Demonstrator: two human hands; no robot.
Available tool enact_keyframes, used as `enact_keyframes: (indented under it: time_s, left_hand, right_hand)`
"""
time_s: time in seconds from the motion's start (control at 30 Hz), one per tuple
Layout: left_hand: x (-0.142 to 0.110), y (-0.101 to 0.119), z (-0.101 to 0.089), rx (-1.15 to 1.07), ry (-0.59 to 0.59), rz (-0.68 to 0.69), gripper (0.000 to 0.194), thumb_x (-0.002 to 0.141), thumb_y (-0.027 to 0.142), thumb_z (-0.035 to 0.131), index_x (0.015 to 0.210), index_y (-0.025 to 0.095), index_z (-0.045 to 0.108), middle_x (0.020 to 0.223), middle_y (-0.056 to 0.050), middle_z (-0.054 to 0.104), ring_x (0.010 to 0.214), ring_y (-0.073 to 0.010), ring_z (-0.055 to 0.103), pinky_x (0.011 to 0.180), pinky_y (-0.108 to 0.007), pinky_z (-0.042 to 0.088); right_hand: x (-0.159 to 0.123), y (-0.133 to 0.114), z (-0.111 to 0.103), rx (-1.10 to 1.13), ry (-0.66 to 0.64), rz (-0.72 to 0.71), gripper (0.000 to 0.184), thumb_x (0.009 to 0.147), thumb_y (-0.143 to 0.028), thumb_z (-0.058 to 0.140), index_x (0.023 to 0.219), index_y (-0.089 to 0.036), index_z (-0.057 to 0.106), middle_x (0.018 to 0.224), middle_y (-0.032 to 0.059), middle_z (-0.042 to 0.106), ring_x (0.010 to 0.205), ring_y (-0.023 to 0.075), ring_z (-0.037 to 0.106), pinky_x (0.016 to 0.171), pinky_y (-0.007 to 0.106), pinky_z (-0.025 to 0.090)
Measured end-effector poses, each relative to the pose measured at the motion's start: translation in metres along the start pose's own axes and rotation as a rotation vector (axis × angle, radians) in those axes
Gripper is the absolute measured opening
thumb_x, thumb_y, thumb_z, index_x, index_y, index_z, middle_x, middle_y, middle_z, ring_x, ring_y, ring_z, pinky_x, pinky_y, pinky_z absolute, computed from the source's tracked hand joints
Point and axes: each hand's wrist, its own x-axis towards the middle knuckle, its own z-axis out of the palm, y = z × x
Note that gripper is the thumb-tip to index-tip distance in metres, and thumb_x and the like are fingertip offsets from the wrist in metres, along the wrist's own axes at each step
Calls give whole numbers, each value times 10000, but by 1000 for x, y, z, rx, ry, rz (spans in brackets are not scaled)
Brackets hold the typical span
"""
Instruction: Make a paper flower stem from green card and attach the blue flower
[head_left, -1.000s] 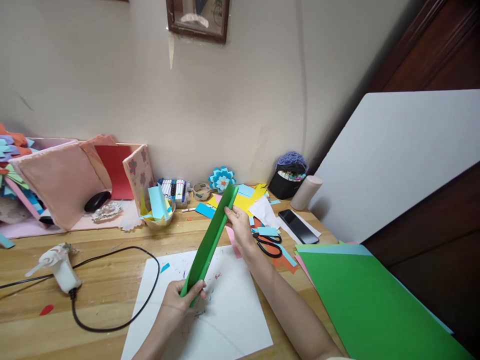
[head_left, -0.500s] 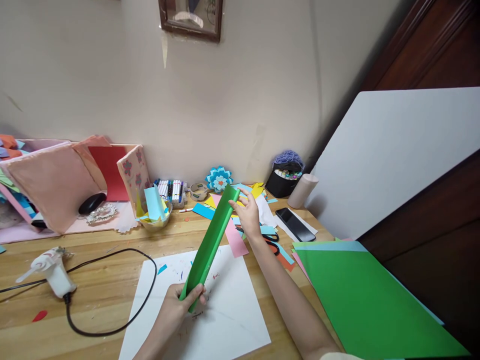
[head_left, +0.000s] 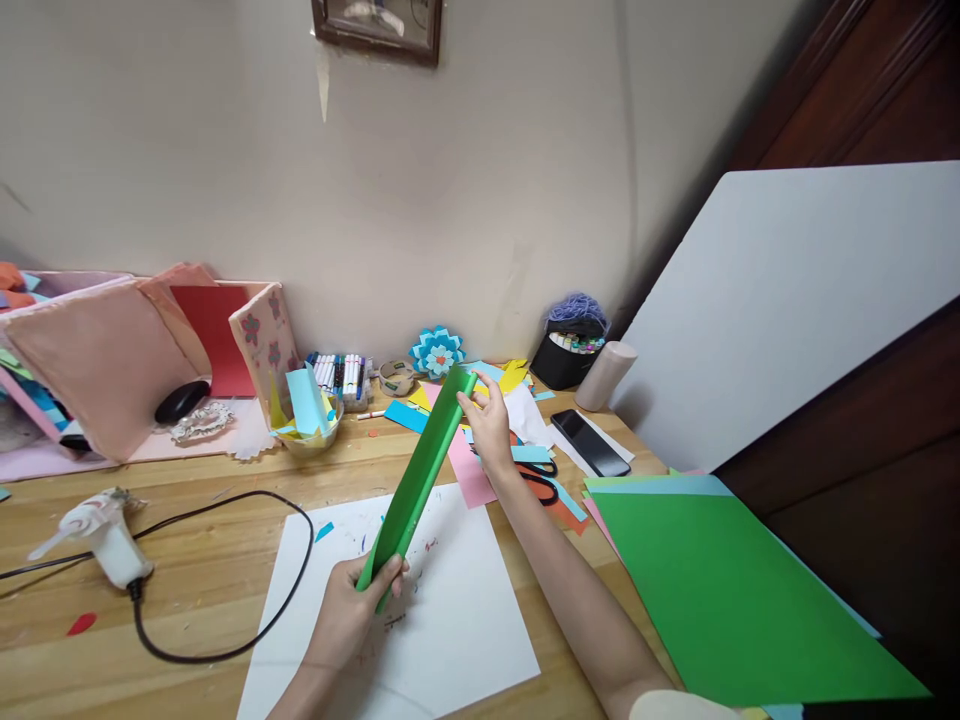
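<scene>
- A folded length of green paper (head_left: 420,480) slants over a white sheet (head_left: 465,630) on a wooden counter (head_left: 187,488), its upper end leaning toward 1 o'clock and its lower end toward 7.
- The left hand (head_left: 356,605) grips the paper's lower end, thumb pressed across the front.
- The right hand (head_left: 491,430) pinches the upper edge between thumb and fingers.
- At 12 o'clock from the paper, a blue paper flower (head_left: 437,352) stands near the wall, just beside a roll of tape (head_left: 396,378).
- At 2 o'clock, a black holder (head_left: 559,362) bristles with markers, near a pale cylinder (head_left: 606,376).
- At 3 o'clock, black-handled scissors (head_left: 553,490) lie among paper scraps, near a smartphone (head_left: 591,442).
- Between 3 and 4 o'clock, a large green sheet (head_left: 735,590) tops layered paper.
- At 9 o'clock, a white glue gun (head_left: 116,545) trails its black cord.
- At 10 o'clock, a bowl (head_left: 311,442) holds blue and yellow scraps.
</scene>
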Motion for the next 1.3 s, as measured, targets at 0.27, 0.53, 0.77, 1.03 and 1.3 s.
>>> enact_keyframes:
  time_s: [0.27,0.53,0.77,1.03,1.3]
  left_hand:
    - [1,1,4,14,1,29,429,707,513,533,476,152,524,691,-71,634,612,-162,523,552,-242,362]
    - [-2,-2,10,-4,0,-15,436,677,540,555,482,149,548,720,-81,646,628,-180,546,539,-244,373]
    - [-2,-2,14,-128,-92,-34,450,666,536,577,483,126,547,594,-53,578,490,-101,417,473,-223,306]
    - [-3,-3,14,-49,-24,-62,457,643,575,568,493,145,527,520,-20,522,446,-104,379,452,-227,276]
    - [-1,3,0,275,159,130,275,692,350,545,473,186,571,662,-54,635,700,-221,558,660,-290,393]
  right_hand:
    - [-4,-7,3,27,-159,109,682,710,-332,614,1309,-221,308,742,-11,666,669,163,638,661,329,540]
    - [-1,-9,-3,2,-152,288,324,645,-428,638,784,-137,605,650,25,665,643,179,645,591,289,527]
    - [5,-5,-12,-7,-11,346,415,676,-583,557,610,-173,537,558,30,648,589,190,643,513,283,531]
    - [12,-18,-30,-74,-308,380,298,551,-341,758,723,-139,622,642,40,684,564,182,648,564,301,553]
    - [11,-16,-37,-52,-349,444,234,607,-293,725,757,-138,633,703,42,692,628,161,659,642,285,547]
